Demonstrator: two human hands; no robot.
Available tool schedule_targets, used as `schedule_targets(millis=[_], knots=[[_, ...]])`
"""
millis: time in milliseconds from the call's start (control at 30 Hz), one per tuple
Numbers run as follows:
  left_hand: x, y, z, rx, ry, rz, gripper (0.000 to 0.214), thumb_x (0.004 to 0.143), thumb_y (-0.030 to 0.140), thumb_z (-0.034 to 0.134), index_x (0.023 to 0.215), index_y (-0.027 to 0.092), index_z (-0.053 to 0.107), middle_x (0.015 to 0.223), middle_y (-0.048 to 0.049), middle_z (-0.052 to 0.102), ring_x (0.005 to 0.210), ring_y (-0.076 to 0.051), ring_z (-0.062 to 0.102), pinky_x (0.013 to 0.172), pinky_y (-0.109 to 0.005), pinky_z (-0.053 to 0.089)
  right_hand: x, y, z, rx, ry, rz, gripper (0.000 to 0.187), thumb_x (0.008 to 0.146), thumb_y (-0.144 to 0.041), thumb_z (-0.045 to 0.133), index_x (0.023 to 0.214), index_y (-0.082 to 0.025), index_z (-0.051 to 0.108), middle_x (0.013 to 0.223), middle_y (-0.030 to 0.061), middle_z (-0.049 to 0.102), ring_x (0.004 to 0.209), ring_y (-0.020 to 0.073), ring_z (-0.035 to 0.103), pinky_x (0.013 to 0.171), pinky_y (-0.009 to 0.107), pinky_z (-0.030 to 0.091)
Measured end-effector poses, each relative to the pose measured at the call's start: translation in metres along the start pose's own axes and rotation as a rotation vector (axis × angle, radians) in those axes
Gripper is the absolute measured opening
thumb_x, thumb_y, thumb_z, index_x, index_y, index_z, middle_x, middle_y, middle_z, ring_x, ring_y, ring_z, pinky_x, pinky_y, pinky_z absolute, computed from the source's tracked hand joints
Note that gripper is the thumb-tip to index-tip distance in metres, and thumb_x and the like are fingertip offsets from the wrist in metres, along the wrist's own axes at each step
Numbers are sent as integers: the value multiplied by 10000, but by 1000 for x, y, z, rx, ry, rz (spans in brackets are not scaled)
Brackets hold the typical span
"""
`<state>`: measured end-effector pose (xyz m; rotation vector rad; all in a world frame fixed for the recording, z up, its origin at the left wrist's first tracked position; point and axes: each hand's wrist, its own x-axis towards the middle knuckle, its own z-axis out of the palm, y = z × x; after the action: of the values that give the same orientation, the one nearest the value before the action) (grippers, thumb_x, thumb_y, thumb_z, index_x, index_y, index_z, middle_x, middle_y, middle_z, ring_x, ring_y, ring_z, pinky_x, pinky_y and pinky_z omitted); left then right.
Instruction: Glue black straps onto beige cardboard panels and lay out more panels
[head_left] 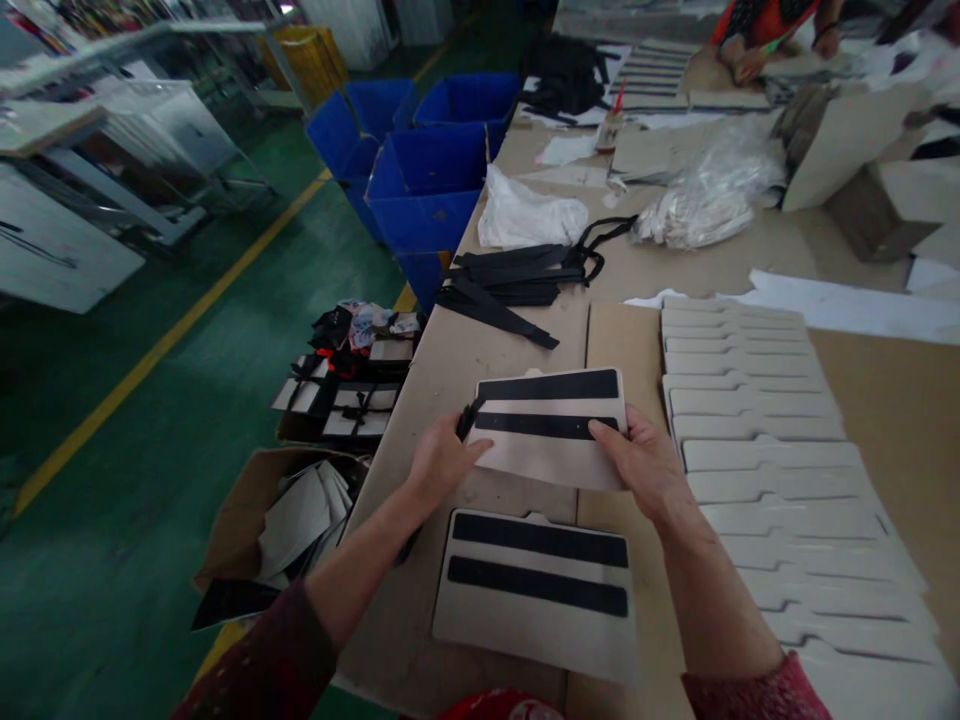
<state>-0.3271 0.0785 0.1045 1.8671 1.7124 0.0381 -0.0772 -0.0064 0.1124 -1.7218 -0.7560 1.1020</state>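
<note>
A light beige board [540,455] with two black strips across it is tilted up above the table. My right hand [649,460] grips its right edge, thumb pressed on the end of the lower strip and fingers behind. At the board's left edge, my left hand [442,455] is closed around a small bunch of black strips [469,416], its thumb by the board's face. A dark end shows below that wrist. Nearer me on the table lies a similar board [532,625] with two black strips.
Overlapping beige boards [765,455] form a long row at right. Black straps [510,275] and a white plastic bag [529,210] lie farther up the table [450,375]. Blue bins [427,175] and a cardboard box [240,500] stand left. Another person's hands [750,62] work at the far end.
</note>
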Motion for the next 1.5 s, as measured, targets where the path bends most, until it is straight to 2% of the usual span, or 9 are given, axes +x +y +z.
schedule_targets(millis=[167,400,533,633,767,1000,1100,1300,1500], knots=[[-78,26,-13,-18,225,633,846,658,448,821,1373,251,411,1324,-110,520,1188,-263,551,875,-369,552,-54,-68,34,385,13,-16,362,733,-406,746,1049,-240,689,863,-7,744,717,170,655,617,279,531],[-92,10,-25,-10,635,699,551,723,80,623,1251,189,512,1154,-107,610,1088,-240,598,963,-365,511,-101,-101,80,631,-35,-68,319,734,-381,774,998,-241,665,821,-30,719,671,134,632,619,269,533],[-89,9,-52,-142,694,733,355,761,105,581,1107,185,591,1023,-72,671,970,-203,642,893,-314,518,-116,-100,66,667,-288,-183,371,760,-450,757,1059,-261,647,1023,8,725,918,172,665,796,315,538],[-95,16,-75,-228,762,589,107,819,200,592,910,182,645,810,-28,682,758,-163,650,763,-273,525,-127,-67,49,639,-547,-42,462,879,-611,540,1075,-206,644,1096,108,717,1067,244,647,874,413,517],[-110,18,-95,-552,504,239,278,820,423,638,687,179,636,529,25,590,463,-120,555,555,-256,491,-148,3,50,563,-622,310,548,900,-631,487,1105,-148,643,1061,172,722,980,269,686,806,422,525],[-126,-3,-83,-1018,-11,-141,378,658,502,760,733,166,603,582,23,591,445,-98,497,435,-217,372,-169,39,87,1087,-224,284,440,820,-434,709,1237,-334,611,1298,19,647,1147,201,614,925,348,511],[-131,-26,-80,-774,-163,-65,333,691,481,717,691,175,586,527,32,543,479,-116,494,476,-231,382,-168,41,73,1049,-51,291,449,770,-293,767,1202,-321,649,1190,6,708,1123,202,631,977,347,490],[-140,-120,-77,-48,-617,31,253,627,312,694,852,203,651,843,-5,704,806,-225,650,669,-268,441,-182,94,11,717,-22,350,550,710,-326,812,1231,-251,652,1129,74,730,986,262,690,939,436,508],[-141,-146,-21,101,-405,-49,277,806,331,507,988,204,671,999,-96,741,983,-275,674,856,-333,453,-192,132,0,393,30,445,489,685,-454,769,1093,-193,699,987,75,760,870,291,708,844,461,538]])
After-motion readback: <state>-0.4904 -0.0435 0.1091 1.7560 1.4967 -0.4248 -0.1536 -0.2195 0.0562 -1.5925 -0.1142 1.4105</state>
